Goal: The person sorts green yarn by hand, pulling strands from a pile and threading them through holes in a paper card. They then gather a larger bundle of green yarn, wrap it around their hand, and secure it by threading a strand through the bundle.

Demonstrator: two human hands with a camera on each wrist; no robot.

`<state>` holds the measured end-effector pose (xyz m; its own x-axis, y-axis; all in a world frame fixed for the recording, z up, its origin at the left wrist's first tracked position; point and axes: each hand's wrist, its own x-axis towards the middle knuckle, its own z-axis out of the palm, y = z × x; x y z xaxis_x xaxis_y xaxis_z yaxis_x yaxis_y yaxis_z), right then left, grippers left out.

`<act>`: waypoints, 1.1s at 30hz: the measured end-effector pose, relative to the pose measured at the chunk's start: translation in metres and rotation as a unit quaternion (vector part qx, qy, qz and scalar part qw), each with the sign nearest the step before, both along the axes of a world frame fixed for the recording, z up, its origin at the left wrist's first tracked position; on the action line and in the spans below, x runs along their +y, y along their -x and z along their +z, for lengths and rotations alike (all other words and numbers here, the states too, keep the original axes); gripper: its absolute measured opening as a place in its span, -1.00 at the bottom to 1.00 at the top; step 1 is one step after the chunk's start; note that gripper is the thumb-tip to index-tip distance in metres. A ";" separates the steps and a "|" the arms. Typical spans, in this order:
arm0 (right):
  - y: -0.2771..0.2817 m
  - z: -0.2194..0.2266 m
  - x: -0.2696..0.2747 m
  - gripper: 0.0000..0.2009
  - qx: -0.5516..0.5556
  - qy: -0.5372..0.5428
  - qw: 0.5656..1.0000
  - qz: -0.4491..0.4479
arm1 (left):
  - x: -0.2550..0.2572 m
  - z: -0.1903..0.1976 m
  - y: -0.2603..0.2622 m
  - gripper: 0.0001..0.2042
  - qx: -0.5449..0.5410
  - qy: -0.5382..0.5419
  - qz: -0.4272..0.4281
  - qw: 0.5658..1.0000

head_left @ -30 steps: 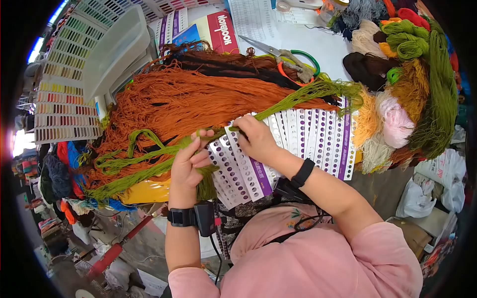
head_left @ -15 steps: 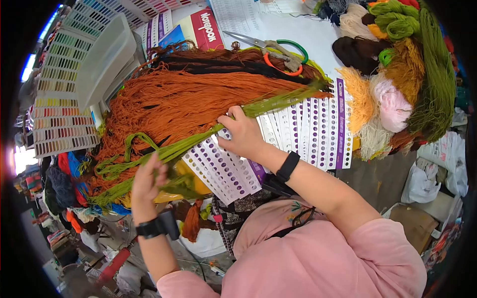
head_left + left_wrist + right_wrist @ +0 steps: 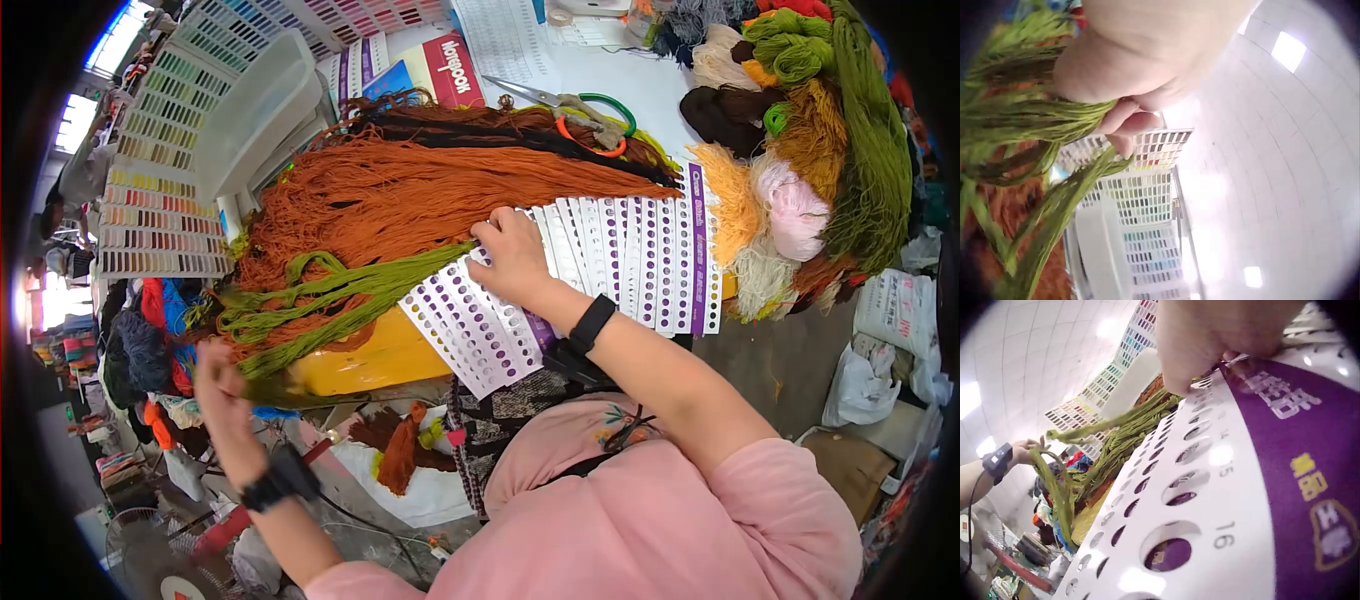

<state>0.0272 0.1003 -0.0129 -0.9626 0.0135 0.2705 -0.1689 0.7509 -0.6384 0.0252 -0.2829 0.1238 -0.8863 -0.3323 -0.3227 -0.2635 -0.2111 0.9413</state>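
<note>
A red book reads "Notebook". The left hand has pulled the green yarn farther from the punched cards, gripping it; the right hand pinches yarn there.

Two hands: left hand lower left, right hand centre. One green yarn bundle. One orange yarn mass. One pair of scissors at top. One red notebook. Two black wristbands.

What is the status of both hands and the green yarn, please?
Left hand grips green yarn, drawn out past table edge. Right hand pins other end on punched cards. Orange yarn lies alongside.
</note>
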 end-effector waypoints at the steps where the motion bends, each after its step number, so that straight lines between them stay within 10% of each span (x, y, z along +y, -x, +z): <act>1: 0.000 0.000 0.001 -0.70 0.015 0.018 1.000 0.003 | 0.061 0.012 -0.022 -0.76 -0.031 0.018 0.013 0.999; 8: -0.040 0.040 -0.006 -0.90 -0.045 0.247 0.960 0.123 | 0.190 -0.024 -0.096 -0.62 -0.014 -0.204 -0.162 0.965; 11: -0.068 0.089 -0.023 -0.93 -0.318 0.518 0.774 0.178 | 0.222 -0.022 -0.101 -0.52 -0.018 -0.231 -0.154 0.961; 14: -0.078 0.107 -0.029 -0.93 -0.398 0.554 0.712 0.165 | 0.217 -0.033 -0.106 -0.57 0.044 -0.342 -0.270 0.899; 17: -0.082 0.112 -0.020 -0.94 -0.388 0.642 0.642 0.159 | 0.220 -0.017 -0.112 -0.59 0.011 -0.404 -0.189 0.895; 23: -0.088 0.119 -0.019 -0.84 -0.388 0.610 0.672 0.158 | 0.231 -0.025 -0.125 -0.77 0.076 -0.204 -0.106 0.970; 33: -0.090 0.126 -0.015 -0.83 -0.436 0.596 0.647 0.189 | 0.224 -0.020 -0.127 -0.78 0.079 -0.324 -0.107 0.937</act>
